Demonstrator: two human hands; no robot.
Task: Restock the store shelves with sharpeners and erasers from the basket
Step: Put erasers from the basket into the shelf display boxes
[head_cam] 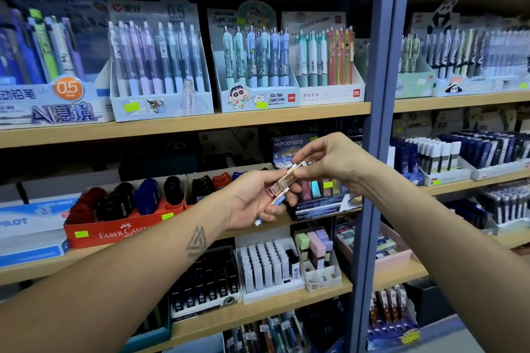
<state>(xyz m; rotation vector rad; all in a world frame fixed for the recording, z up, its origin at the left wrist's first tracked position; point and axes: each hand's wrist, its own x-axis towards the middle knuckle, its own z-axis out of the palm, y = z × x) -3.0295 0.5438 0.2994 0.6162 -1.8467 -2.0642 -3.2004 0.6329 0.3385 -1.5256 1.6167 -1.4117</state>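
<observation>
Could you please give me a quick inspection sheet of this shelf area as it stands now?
Surface: wooden shelves on a blue upright, all stocked.
Job's things: slim packs held in front of the middle shelf; red box of sharpeners to the left of them; basket not in view.
Clutter: pen displays above, lead cases below.
Grippers: left hand grips the packs; right hand pinches the top one's end with its fingers.
Cables: nothing seen.
Surroundings: second shelf bay to the right, also stocked.
</observation>
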